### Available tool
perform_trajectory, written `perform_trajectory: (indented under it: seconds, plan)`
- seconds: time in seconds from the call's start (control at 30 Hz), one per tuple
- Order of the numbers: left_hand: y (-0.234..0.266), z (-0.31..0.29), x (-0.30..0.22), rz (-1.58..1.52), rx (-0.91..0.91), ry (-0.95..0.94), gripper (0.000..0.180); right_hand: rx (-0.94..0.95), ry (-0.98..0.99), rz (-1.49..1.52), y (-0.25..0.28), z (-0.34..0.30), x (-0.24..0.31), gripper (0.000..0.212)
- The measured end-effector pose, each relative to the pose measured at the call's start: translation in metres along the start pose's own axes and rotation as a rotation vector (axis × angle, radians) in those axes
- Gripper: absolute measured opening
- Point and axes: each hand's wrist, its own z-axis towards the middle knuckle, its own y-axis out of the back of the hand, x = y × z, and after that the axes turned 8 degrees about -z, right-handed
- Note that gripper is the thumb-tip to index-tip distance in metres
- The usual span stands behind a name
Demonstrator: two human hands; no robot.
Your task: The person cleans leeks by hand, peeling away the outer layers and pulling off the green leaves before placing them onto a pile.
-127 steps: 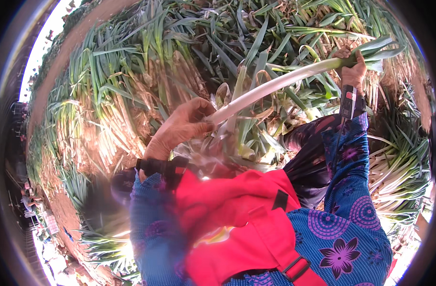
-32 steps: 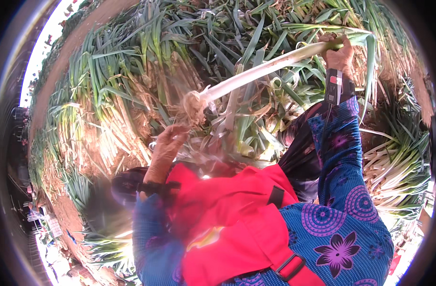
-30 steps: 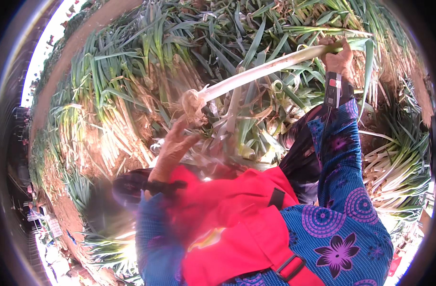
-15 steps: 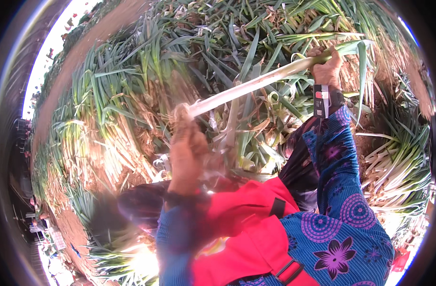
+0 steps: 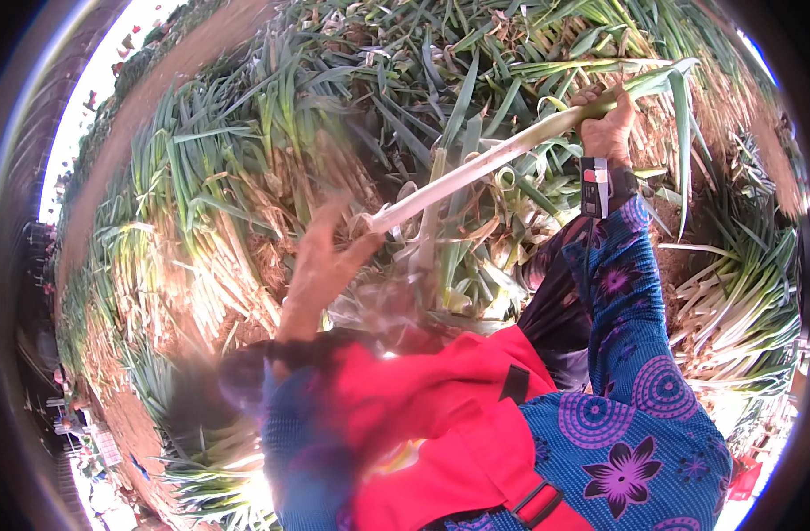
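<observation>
R hand (image 5: 607, 128) closed round green end of leek (image 5: 476, 171), stalk slanting over loose leaves (image 5: 462, 274), white root end lowermost. L hand (image 5: 319, 273) blurred, fingers apart w/ root end nr thumb; contact can't tell. Red apron (image 5: 458, 442) below.

Right hand (image 5: 609, 131) curled tight; left hand (image 5: 322, 267) blurred, apparently spread.

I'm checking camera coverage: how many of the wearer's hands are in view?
2: the left hand, blurred, at the root end of the leek; the right hand, gripping it near its green leaves. Neither is wholly hidden.
</observation>
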Motion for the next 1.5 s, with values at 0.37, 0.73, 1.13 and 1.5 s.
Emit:
perform_trajectory:
  seconds: [0.37, 0.73, 1.13, 1.5]
  plan:
    - [-0.029, 0.008, 0.023, -0.458, 0.052, 0.094, 0.018, 0.053, -0.081, -0.027, -0.024, -0.011, -0.007, 0.028]
    - [-0.018, -0.005, 0.062, -0.264, -0.122, 0.061, 0.012, 0.047, -0.061, -0.07, -0.025, -0.01, -0.009, 0.025]
    - [-0.006, -0.011, 0.03, -0.437, 0.358, 0.179, 0.057, 0.08, -0.12, -0.06, -0.024, -0.008, -0.014, 0.028]
    - [-0.002, -0.02, 0.039, -0.694, 0.325, 0.218, 0.021, 0.05, -0.264, -0.019, -0.02, -0.001, -0.018, 0.027]
